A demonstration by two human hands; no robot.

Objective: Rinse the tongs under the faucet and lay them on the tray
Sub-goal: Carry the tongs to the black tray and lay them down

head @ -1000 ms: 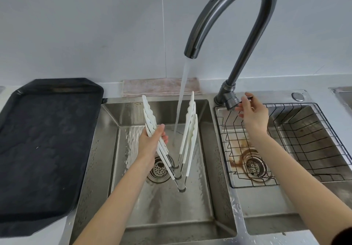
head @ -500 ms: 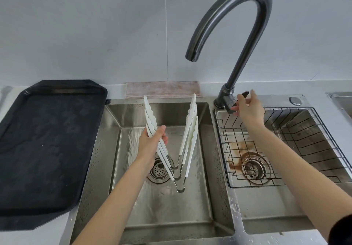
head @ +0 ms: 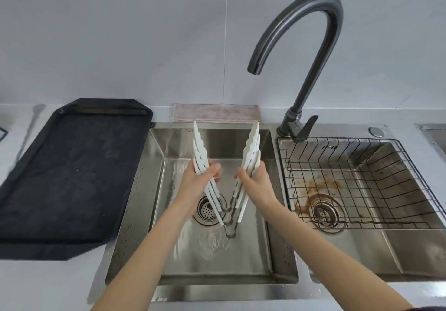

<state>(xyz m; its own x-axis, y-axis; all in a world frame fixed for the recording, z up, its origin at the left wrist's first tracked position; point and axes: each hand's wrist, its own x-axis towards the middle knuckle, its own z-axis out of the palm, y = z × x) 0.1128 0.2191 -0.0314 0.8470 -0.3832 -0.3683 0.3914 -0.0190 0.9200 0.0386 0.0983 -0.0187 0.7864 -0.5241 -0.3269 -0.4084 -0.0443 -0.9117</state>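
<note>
The tray point(head: 70, 178) lies bare, left of the sink point(head: 159, 214). Over the basin, the left hand point(head: 198, 182) and right hand point(head: 255, 182) each clasp one side of the spread tongs point(head: 226, 221), hinges down, probably to drain. The faucet point(head: 313, 52) runs dry.

Both forearms are bare; left hand point(head: 198, 183) and right hand point(head: 258, 183) gloveless. A dark sleeve point(head: 432, 309) edges the right arm.

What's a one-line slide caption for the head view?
Both hands, left and right, hold white tongs open over the left sink basin; faucet off, black tray waiting.
</note>
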